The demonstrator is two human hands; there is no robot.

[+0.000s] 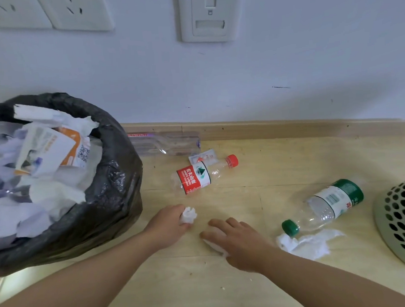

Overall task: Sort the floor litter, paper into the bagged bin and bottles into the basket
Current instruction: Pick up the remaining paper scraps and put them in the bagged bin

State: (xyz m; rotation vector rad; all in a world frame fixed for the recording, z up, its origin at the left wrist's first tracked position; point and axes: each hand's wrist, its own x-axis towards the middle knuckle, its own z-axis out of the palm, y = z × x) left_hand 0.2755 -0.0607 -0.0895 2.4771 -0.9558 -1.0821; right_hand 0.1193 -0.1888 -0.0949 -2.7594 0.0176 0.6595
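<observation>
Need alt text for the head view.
The left hand holds a paper wad beside the bagged bin; the right hand rests on a white tissue. A red-capped bottle, a green-capped bottle and torn tissue lie on the floor.

At frame centre, the red-capped bottle (pixel 198 177) wears a red label with white characters 农夫山泉 and "NONGFU SPRING". The clear bottle (pixel 172 144) just above it shows red lettering too blurred to read. At left, a leaflet (pixel 52 150) in the bagged bin (pixel 118 182) bears a QR code. Print on the green-labelled bottle (pixel 330 202), lower right, is illegible.
</observation>
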